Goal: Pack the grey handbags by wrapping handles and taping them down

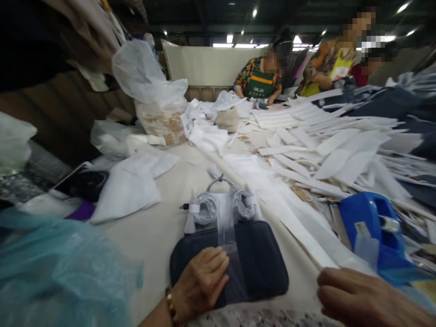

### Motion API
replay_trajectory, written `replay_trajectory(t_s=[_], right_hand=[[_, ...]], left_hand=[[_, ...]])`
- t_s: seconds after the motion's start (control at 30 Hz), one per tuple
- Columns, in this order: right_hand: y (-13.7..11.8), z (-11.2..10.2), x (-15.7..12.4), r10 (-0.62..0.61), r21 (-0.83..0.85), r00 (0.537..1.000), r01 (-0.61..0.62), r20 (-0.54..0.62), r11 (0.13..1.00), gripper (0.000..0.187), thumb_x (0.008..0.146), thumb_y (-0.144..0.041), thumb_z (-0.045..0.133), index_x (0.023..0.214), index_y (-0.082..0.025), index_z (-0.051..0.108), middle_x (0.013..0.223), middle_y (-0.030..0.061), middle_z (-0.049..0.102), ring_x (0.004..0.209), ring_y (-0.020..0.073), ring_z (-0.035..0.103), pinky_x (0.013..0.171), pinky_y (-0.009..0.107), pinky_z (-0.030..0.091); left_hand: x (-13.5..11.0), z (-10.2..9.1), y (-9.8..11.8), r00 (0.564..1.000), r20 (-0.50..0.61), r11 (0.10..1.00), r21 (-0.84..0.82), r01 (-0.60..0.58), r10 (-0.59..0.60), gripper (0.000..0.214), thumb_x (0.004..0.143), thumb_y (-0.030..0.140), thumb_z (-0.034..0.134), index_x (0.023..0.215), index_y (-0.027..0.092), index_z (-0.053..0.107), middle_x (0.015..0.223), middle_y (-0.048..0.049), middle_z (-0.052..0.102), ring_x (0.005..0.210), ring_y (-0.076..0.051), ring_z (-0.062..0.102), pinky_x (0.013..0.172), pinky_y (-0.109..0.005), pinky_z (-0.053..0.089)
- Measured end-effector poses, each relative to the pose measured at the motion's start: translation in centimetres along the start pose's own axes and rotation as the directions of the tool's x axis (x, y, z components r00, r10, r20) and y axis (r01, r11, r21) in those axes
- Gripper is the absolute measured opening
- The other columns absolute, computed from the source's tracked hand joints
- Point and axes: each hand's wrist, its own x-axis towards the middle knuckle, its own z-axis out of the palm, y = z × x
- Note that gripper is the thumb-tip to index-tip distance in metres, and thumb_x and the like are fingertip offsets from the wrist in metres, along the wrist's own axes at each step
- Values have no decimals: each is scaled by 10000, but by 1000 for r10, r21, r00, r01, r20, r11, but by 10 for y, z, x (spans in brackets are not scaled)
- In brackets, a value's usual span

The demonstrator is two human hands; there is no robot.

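A dark navy zip-type bag [262,259] lies flat in front of me. Above its upper edge sit two wrapped grey strap coils [206,209] on a pale backing, with a looped handle [220,179] behind. A clear plastic strip [226,227] runs down between the coils and across the bag. My left hand [204,277], with a bracelet at the wrist, pinches this strip over the bag's middle. To the right, my right hand [368,295] is closed beside the near end of long white strips [299,227]; its fingertips' contents are hidden.
At right stands a blue tape dispenser [368,227], beside a heap of white strips [340,150]. Bluish plastic [68,272] and a white foam sheet [129,181] lie left. A plastic-wrapped bundle [163,118] stands behind. Co-workers [260,84] work across the table.
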Motion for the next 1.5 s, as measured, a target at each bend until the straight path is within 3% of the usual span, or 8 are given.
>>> replay_trajectory(t_s=[0.03, 0.13, 0.43, 0.6, 0.77, 0.9, 1.3, 1.5], right_hand=[[-18, 0, 28, -133, -58, 968, 149, 213, 987, 203, 822, -205, 556, 623, -232, 581, 644, 9, 600, 485, 117, 500, 455, 257, 298], [-54, 11, 104, -69, -281, 813, 277, 578, 919, 129, 785, -93, 566, 710, -187, 614, 719, 19, 611, 558, 118, 516, 485, 248, 291], [-44, 50, 191, -111, -421, 689, 554, 716, 718, 120, 711, -62, 569, 745, -133, 660, 756, 66, 661, 581, 136, 545, 457, 254, 197], [-43, 25, 192, -95, -2, 712, 135, 695, 991, 138, 801, -146, 518, 746, -136, 644, 743, 38, 646, 660, 137, 551, 590, 234, 356], [-30, 5, 172, -15, 516, 748, -443, 663, 733, 253, 761, -398, 610, 718, -150, 603, 953, 74, 669, 591, 94, 475, 573, 230, 378], [-21, 9, 162, -16, 601, 776, -475, 630, 643, 278, 744, -409, 655, 704, -140, 598, 972, 89, 663, 555, 73, 453, 557, 223, 373], [-35, 9, 159, -70, 518, 731, -409, 679, 751, 296, 760, -425, 645, 677, -143, 607, 899, 41, 502, 644, 103, 473, 518, 205, 393], [-26, 33, 151, -28, 685, 809, -478, 587, 550, 301, 729, -404, 700, 672, -133, 582, 893, 30, 549, 467, 25, 427, 481, 199, 337]], left_hand=[[-1, 1, 1, 1000, 7, 1000, -12, 19, -19, 248, 869, 175, 448, 1035, 110, 619, 982, -80, 710, 984, -193, 637, 866, -329, 552], [-6, 5, 3, 999, 22, 998, -35, 48, -47, 251, 855, 177, 469, 1051, 99, 605, 998, -84, 701, 989, -212, 630, 868, -351, 547], [-8, 8, 0, 998, 29, 990, -125, 60, -57, 234, 850, 176, 506, 1047, 86, 595, 988, -70, 679, 1009, -199, 592, 877, -310, 502], [-8, 7, 1, 998, 8, 992, -110, 69, -69, 202, 861, 185, 500, 1010, 90, 599, 992, -65, 674, 988, -186, 590, 895, -309, 475], [-9, 11, 1, 997, -1, 990, -116, 77, -78, 188, 851, 171, 506, 993, 94, 601, 996, -53, 674, 988, -183, 588, 908, -311, 454], [-12, 13, 1, 996, -11, 991, -105, 82, -84, 204, 853, 180, 506, 1018, 97, 593, 1016, -54, 680, 1010, -177, 583, 925, -311, 449], [-10, 8, 0, 994, 92, 992, -112, 65, -55, 183, 882, 274, 507, 879, 121, 606, 923, -54, 649, 948, -182, 557, 858, -322, 453], [-9, 9, 0, 989, 134, 990, -122, 75, -58, 319, 908, 402, 474, 786, 135, 600, 802, -35, 607, 830, -173, 531, 753, -317, 436]])
